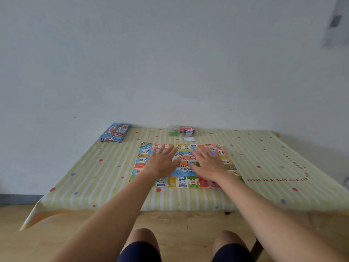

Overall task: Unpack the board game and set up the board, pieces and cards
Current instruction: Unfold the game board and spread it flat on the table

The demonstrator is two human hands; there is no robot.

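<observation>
Yellow striped cloth [94, 176] covers the table. Its red print runs upside down: I read "WITH LOVE IN MY HEART", the rest is too blurred. One board [182, 182] lies flat mid-table, its centre title half hidden under two hands. I can't read the Chinese characters whole. Left hand [162, 163] and right hand [207, 165] both rest on it palm down, fingers straight and spread, gripping nothing. One blue box [115, 133] sits far left by the wall, art blurred. Beyond the board's far edge: one card pile [188, 131], green pieces [173, 132] too small to count, one white slip [188, 139]. Two knees cut off at bottom.
</observation>
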